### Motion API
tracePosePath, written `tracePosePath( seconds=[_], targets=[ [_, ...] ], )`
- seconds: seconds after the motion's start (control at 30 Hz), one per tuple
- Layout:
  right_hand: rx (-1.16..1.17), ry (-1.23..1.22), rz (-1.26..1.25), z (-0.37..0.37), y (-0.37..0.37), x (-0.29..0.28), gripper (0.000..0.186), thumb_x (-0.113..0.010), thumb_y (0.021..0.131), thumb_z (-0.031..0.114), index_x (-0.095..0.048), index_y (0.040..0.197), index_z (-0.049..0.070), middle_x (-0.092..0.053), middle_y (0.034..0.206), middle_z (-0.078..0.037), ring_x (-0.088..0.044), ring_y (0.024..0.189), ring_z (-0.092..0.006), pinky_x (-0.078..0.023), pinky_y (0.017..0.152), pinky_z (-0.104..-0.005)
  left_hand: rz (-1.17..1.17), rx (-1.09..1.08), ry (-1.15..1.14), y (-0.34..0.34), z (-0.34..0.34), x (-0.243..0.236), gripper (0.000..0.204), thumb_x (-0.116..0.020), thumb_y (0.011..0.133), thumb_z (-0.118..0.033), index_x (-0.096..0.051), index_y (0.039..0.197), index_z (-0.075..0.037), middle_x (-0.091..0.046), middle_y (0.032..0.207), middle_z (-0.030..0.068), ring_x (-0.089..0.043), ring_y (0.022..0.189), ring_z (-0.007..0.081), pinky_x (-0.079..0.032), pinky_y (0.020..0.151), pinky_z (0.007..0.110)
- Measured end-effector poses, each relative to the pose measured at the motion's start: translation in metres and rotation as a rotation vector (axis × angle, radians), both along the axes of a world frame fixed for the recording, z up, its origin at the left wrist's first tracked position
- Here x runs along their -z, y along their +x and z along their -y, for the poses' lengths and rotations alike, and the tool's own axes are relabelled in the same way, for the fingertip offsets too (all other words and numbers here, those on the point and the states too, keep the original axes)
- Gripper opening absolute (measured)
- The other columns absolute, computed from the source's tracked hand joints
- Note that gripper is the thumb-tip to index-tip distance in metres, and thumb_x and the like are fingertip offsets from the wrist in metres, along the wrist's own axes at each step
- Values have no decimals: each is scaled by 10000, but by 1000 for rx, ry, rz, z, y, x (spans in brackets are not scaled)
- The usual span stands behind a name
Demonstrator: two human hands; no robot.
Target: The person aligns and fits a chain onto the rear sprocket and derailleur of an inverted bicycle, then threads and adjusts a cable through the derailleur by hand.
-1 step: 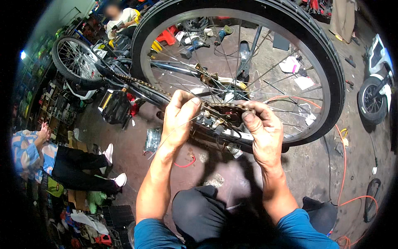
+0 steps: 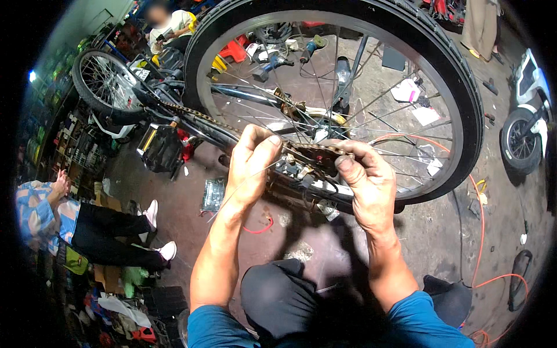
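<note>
An upturned or tilted bicycle fills the upper middle, its spoked wheel with black tyre (image 2: pixel 458 93) behind my hands. My left hand (image 2: pixel 250 165) pinches the rusty chain (image 2: pixel 310 147) with thumb and fingers. My right hand (image 2: pixel 371 188) pinches the chain farther along, thumb toward me and index finger curled over it. Between and below my hands are a sprocket (image 2: pixel 325 159) and a small metal derailleur mechanism (image 2: pixel 293 169), partly hidden. The silver and black frame runs up to the left, past a pedal (image 2: pixel 149 151).
One person (image 2: pixel 49 214) stands at left, another (image 2: pixel 171 29) sits behind; trouser legs (image 2: pixel 481 26) show at top right. A white scooter (image 2: pixel 522 130), orange hose (image 2: pixel 481 246), drill (image 2: pixel 272 65), clear case (image 2: pixel 213 194) and cluttered shelves (image 2: pixel 46 133) surround me.
</note>
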State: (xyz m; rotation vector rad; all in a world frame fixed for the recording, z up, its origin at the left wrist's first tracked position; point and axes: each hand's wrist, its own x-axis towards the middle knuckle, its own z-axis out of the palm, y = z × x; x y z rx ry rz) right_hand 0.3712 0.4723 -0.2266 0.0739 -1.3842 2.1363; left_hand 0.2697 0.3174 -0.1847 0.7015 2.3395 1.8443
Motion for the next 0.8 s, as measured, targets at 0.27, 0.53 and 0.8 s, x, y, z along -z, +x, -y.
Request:
tracePosePath(
  seconds=[0.27,0.53,0.8],
  targets=[
    [112,498,-1,-14,-2,-2,242,-582,874,124,-622,1076,-2,-602,982,-104,-583,882,-177,-463,758,-289,-39,4,-113,2,-4,-9,220,-540,861,-207,-508,887,9,-519,766,23,-447,726,97,-398,661,254],
    [136,948,24,-34,-9,-19,258,-590,833,139,-626,1044,-6,-591,856,-150,-580,708,-279,-460,643,-323,-122,66,-155,1,-3,-12,181,-521,885,-169,-470,870,4,-505,746,34,-445,699,94,-405,639,259],
    [-74,1033,51,-42,-17,-29,254,-558,849,145,-588,1046,-14,-603,895,-161,-603,791,-284,-471,702,-364,-136,128,-143,1,-1,-10,170,-498,898,-167,-474,918,1,-503,755,31,-440,703,94,-401,641,262]
  ],
)
